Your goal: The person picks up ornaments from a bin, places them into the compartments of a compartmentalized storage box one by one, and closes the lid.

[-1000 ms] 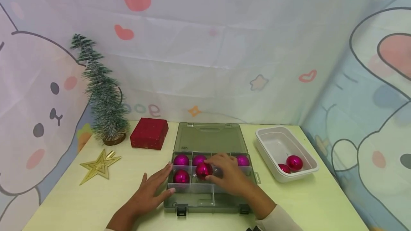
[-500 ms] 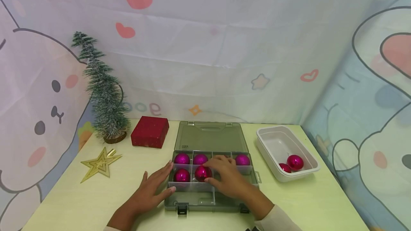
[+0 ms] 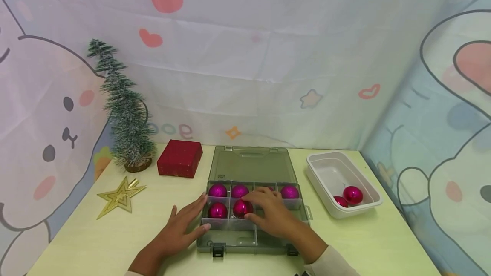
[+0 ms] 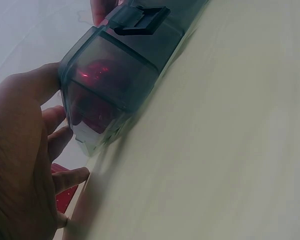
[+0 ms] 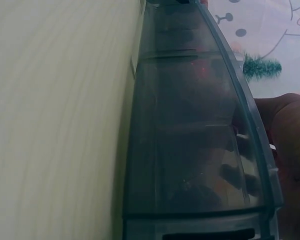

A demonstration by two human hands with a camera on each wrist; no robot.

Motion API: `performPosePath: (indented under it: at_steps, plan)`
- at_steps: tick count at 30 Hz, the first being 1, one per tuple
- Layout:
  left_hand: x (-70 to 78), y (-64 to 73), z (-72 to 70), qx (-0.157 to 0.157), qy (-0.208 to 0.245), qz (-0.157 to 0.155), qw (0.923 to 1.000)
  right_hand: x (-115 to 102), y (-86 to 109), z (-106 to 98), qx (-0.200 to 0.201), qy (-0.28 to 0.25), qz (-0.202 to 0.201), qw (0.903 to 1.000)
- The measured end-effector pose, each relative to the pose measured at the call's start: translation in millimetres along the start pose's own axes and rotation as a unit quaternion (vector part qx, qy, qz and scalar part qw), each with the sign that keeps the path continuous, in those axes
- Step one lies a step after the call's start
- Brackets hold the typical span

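Note:
A shiny magenta Christmas bauble [image 3: 242, 208] sits in the second compartment of the middle row of a clear grey divided box [image 3: 226, 237]. My right hand [image 3: 274, 212] has its thumb and fingers around that bauble and hides the compartments to its right. Against the box's left wall rests my left hand [image 3: 180, 229], fingers extended; the left wrist view shows the thumb at the box corner [image 4: 115, 75]. Another shiny bauble [image 3: 217, 210] fills the compartment to the left. Along the back row are glittery purple baubles [image 3: 218, 190], one of them mostly behind my right hand.
Behind the box its see-through lid [image 3: 251, 163] lies folded back. A white tub [image 3: 330, 169] with two shiny baubles stands to the right. On the left are a gold star [image 3: 120, 197], a red box [image 3: 179, 159] and a small frosted tree [image 3: 130, 127]. Fabric walls enclose the table.
My right hand has lowered the shiny bauble slightly into the middle-row compartment and stays around it. My left hand keeps its place at the box's left side.

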State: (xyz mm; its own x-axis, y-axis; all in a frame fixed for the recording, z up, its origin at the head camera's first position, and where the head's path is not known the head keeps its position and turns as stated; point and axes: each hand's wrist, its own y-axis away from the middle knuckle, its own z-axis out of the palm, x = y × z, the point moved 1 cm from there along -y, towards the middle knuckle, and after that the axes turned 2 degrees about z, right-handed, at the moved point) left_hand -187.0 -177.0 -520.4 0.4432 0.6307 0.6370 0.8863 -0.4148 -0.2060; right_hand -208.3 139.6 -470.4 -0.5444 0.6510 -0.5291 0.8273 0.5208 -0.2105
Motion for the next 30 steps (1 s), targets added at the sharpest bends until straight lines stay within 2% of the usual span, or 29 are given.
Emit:
performPosePath:
  at_steps: [11, 20, 26, 30]
  plan:
    - [1.9, -0.3, -0.4, -0.005, -0.005, -0.007, 0.9999, 0.7, 0.5, -1.1, -0.006, -0.008, 0.001, 0.9999]
    - [3.1, -3.2, 3.4, 0.001, 0.001, 0.007, 1.0000, 2.5, 4.4, -5.8, -0.011, -0.012, 0.009, 0.9998]
    - [6.5, -2.3, 1.0, 0.002, -0.005, 0.010, 0.9999, 5.3, 3.9, -15.2, 0.021, 0.007, -0.012, 0.9997]
    - [6.8, -0.4, -1.0, 0.007, -0.001, 0.008, 0.9999, 9.9, 6.8, -28.9, 0.043, 0.005, -0.029, 0.9986]
